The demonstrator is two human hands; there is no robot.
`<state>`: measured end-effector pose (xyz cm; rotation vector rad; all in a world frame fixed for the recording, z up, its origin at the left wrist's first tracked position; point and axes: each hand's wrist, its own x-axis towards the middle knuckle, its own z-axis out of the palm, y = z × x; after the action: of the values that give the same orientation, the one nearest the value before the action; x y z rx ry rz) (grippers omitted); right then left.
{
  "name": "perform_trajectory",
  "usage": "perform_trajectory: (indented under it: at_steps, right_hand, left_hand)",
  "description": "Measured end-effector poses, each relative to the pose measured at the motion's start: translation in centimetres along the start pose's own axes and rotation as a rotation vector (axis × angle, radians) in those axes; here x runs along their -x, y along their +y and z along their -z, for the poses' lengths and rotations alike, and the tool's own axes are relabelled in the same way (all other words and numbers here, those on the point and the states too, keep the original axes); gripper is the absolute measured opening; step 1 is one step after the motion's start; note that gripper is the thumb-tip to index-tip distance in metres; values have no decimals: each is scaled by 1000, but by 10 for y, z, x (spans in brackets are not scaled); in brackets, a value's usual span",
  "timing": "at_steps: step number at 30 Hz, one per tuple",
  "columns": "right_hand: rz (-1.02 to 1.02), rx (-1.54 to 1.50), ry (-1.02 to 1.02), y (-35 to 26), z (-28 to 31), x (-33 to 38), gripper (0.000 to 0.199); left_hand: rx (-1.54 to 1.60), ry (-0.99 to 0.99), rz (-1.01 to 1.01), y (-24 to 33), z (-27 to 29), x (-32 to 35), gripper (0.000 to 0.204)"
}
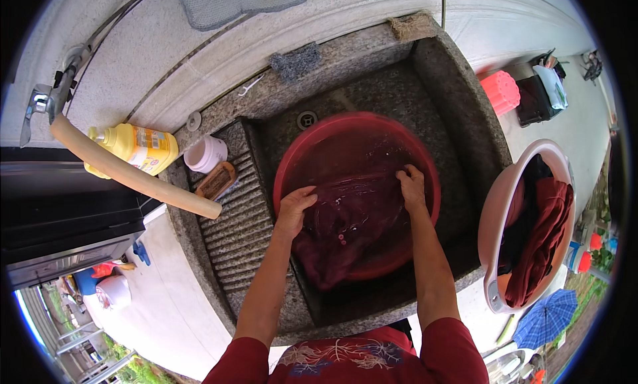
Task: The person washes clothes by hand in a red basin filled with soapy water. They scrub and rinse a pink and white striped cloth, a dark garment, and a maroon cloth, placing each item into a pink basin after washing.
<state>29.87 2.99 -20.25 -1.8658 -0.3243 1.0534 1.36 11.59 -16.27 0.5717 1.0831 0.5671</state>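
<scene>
A wet dark maroon garment (pixel 352 214) is stretched between my two hands over a red plastic basin (pixel 430 164). Water fills the basin and covers part of the cloth; a lower fold hangs over the near left rim. My left hand (pixel 294 210) pinches the garment at its left edge, thumb and fingers closed. At the right side, inside the rim, my right hand (pixel 412 186) grips the opposite edge. A few small round buttons show on the fabric. The basin stands in a stone sink (pixel 458 111).
A ribbed washboard (pixel 242 241) forms the sink's left side, with a wooden brush (pixel 216 180), a white tub (pixel 206 154) and a yellow bottle (pixel 143 148). A beige hose (pixel 146 174) hangs from the tap. At right, a pale basket (pixel 492 238) holds dark and red clothes.
</scene>
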Motion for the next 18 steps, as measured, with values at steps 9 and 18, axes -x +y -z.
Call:
perform_trajectory:
  at_steps: [9, 18]
  right_hand:
    - [-30, -297, 29, 20, -5, -9, 54]
    - [531, 414, -309, -47, -107, 132, 26]
  left_hand:
    - [-239, 117, -229, -24, 9, -11, 32]
    - [560, -498, -23, -74, -6, -29, 54]
